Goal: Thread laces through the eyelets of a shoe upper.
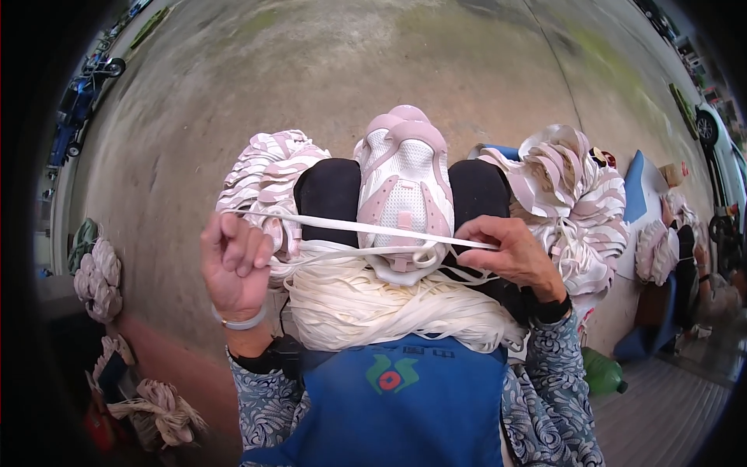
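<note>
Left hand: at nine o'clock from the middle of the view, the left hand [236, 253] has its fingers curled in, pinching one end of a flat white lace [366, 227].
Right hand: at three o'clock, the right hand [510, 253] pinches the lace between thumb and fingers.
Lace: pulled nearly straight between the hands, crossing over the near end of the shoe upper; a second strand runs below it from the left hand to a loop on the upper.
Shoe upper: just off the middle toward one o'clock, the pink and white shoe upper [406, 167] lies between two black-clad knees [327, 198].
Lace bundle: at six o'clock, a thick cream lace bundle [373, 311] lies across the lap, above a blue apron [405, 397].
Left pile: at ten o'clock, beside the knee, a pile of pink and white uppers [264, 167].
Right pile: near three o'clock, a larger heap of similar uppers [576, 198], with loose laces.
Farther out: a green bottle [603, 372] at four, a blue vehicle [71, 109] at ten, a pale car [720, 148] at two.
Ground: stained concrete [389, 62] toward twelve.
</note>
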### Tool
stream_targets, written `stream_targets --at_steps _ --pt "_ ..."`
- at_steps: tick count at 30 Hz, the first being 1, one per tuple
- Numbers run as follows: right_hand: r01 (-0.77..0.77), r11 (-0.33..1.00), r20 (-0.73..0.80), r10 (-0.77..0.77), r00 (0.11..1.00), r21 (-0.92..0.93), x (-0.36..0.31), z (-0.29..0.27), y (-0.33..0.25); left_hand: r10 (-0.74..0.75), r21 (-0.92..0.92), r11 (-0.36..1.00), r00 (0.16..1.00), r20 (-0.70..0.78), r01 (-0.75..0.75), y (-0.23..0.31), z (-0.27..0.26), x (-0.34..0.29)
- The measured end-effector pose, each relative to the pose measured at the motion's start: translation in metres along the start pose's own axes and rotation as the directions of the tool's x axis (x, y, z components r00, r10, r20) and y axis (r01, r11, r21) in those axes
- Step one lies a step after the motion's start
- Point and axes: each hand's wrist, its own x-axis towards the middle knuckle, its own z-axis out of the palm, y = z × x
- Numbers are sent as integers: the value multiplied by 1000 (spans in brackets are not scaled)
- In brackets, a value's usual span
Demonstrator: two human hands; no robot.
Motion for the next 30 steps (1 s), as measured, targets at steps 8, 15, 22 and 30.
stream_targets --at_steps 8,15,22,30 --pt "346 774 -465 -75 882 531 -29 -44 -15 204 -134 974 968 144 -185 60 -36 -1" --pt "278 961 -202 -273 941 -5 -2 5 -40 273 59 957 952 136 -283 72 -1 -8" --pt "393 694 -121 -567 815 -603 20 47 -15 316 95 933 915 251 -348 106 1 -14" --pt "397 791 -504 -131 854 466 5 -9 -30 279 96 952 953 115 -290 61 -15 -10"
